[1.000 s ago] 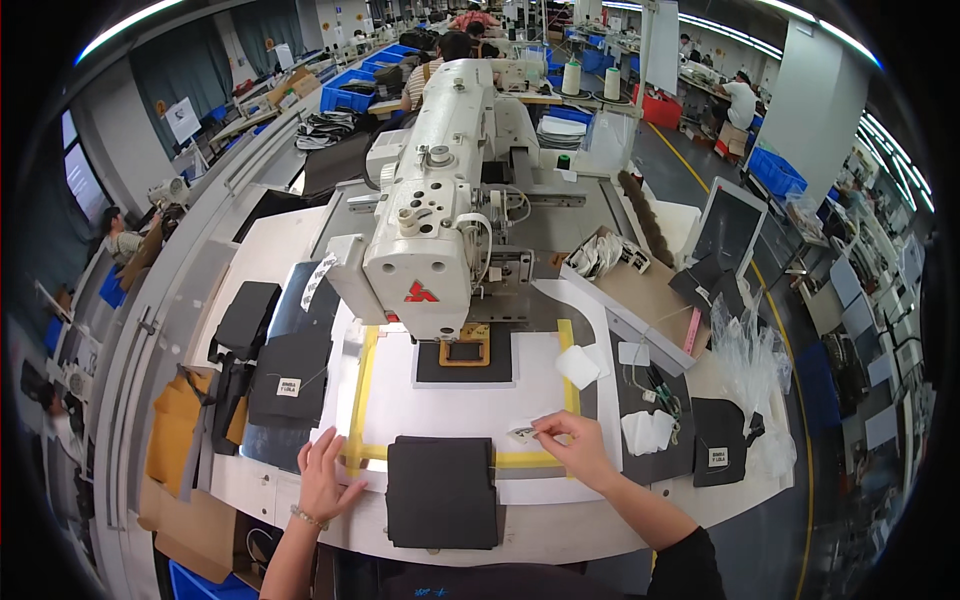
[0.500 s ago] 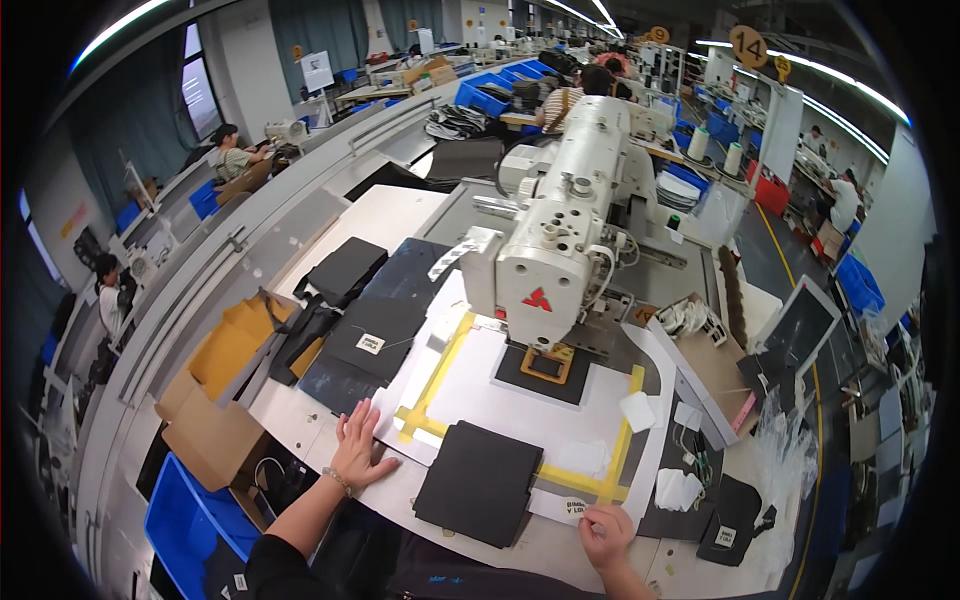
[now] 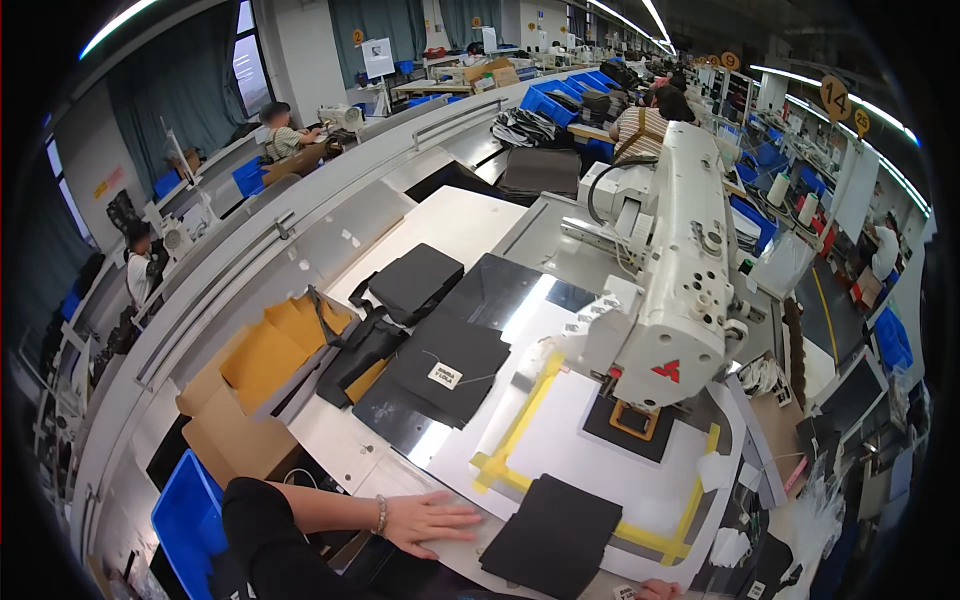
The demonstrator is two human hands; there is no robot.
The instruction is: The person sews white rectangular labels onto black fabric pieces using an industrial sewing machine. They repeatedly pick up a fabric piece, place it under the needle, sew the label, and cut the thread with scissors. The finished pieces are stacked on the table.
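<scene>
My left hand [image 3: 432, 522] lies flat on the white table edge, palm down, fingers spread, with nothing in it. Just right of it sits a stack of dark grey fabric pieces [image 3: 552, 537]. At the bottom edge my right hand [image 3: 658, 589] is partly cut off; its fingers look curled against a small white label [image 3: 624, 592]. Beyond the stack, a white template sheet [image 3: 560, 440] with yellow tape strips [image 3: 535, 405] lies under the white sewing machine [image 3: 672, 300]. A dark square piece [image 3: 605, 442] is under the machine's orange-brown clamp frame [image 3: 636, 420].
Left of the template, a dark panel [image 3: 452, 365] carries a white label [image 3: 445, 374]. Nearby stand an open cardboard box [image 3: 225, 430] and a blue bin [image 3: 190, 525]. White scraps [image 3: 730, 547] and clear plastic [image 3: 815, 510] lie at right. Other people work farther off.
The view has swung left, shifting the scene rightward and down. My left hand has turned, its fingers now pointing right toward the dark stack. My right hand is now mostly out of the picture.
</scene>
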